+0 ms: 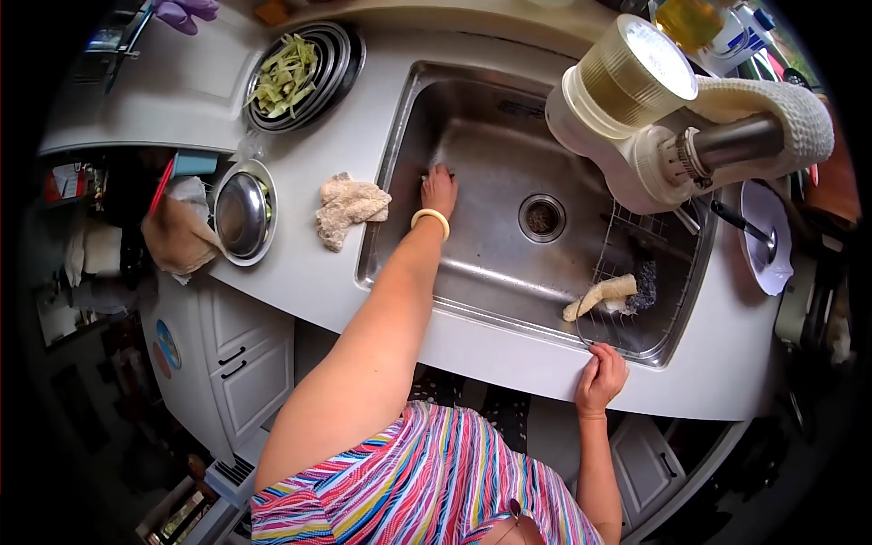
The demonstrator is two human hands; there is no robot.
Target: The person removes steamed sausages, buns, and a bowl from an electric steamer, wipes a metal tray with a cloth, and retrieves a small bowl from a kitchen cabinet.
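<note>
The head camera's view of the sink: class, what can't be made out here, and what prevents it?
All in the head view:
- Fingertips of the left hand, and anything under them: hidden by the hand itself.
- What the right hand grips, if anything: its curled fingers hide it.
- Most of what the white dish holds: covered by the metal lid.
- What lies in the drain: too small and dark.
</note>
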